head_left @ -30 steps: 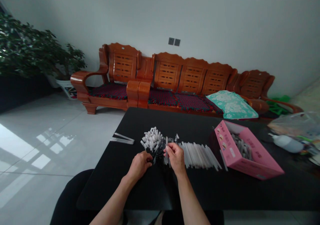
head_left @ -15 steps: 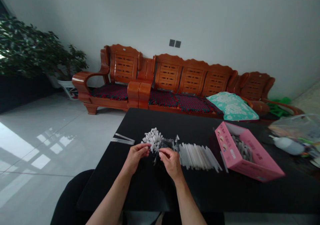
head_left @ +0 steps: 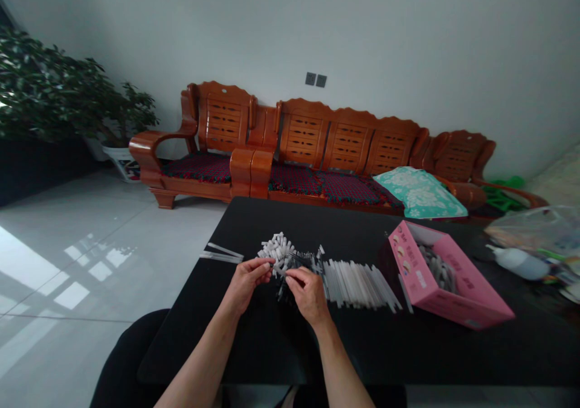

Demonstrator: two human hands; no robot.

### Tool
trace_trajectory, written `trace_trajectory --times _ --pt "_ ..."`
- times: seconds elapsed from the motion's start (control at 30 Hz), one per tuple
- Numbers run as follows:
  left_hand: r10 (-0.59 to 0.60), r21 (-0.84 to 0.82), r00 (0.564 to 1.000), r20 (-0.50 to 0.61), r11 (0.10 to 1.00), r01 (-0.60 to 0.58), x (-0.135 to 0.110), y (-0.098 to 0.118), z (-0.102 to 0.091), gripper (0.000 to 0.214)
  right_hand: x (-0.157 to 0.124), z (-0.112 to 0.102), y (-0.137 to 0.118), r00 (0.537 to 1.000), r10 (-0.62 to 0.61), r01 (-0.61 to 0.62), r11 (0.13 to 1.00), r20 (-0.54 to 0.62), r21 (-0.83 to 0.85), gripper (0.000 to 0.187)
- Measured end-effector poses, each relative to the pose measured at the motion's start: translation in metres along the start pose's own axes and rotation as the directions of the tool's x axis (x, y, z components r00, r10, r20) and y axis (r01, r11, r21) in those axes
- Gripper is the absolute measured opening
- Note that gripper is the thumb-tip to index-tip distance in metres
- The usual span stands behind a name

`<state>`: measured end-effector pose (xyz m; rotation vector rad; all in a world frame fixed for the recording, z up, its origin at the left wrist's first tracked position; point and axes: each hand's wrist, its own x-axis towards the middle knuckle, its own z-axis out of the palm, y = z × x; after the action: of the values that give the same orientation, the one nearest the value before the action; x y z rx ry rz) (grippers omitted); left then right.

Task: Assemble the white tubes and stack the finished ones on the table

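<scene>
My left hand [head_left: 247,278] pinches a small white cap at the near edge of a heap of white caps [head_left: 276,249]. My right hand [head_left: 307,290] is closed too, its fingertips meeting the left hand's over a thin piece that I cannot make out. Under both hands lies a scatter of thin dark rods [head_left: 294,266]. A row of clear plastic tubes [head_left: 357,282] lies just right of my right hand on the black table [head_left: 272,341].
An open pink box [head_left: 446,287] with grey parts inside sits to the right. A white bottle [head_left: 516,262] and plastic bags lie at the far right. Two clear tubes [head_left: 222,254] lie near the table's left edge. A wooden sofa [head_left: 317,148] stands behind.
My left hand has moved up from the table to the cap heap. My right hand has dropped slightly and come left, so the fingertips of both hands now meet.
</scene>
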<state>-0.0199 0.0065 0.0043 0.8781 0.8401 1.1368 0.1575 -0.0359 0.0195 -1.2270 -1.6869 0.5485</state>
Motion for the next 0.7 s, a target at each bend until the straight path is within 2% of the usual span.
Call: trace_trajectory --times 0.7 --pt "0.059 0.205 0.998 -0.017 0.977 -0.054 0.0009 0.0033 0.0027 0.029 0.0004 -0.0012 0.0058 0.998 0.008 0.004 0.979 0.058 -0.206 0.018"
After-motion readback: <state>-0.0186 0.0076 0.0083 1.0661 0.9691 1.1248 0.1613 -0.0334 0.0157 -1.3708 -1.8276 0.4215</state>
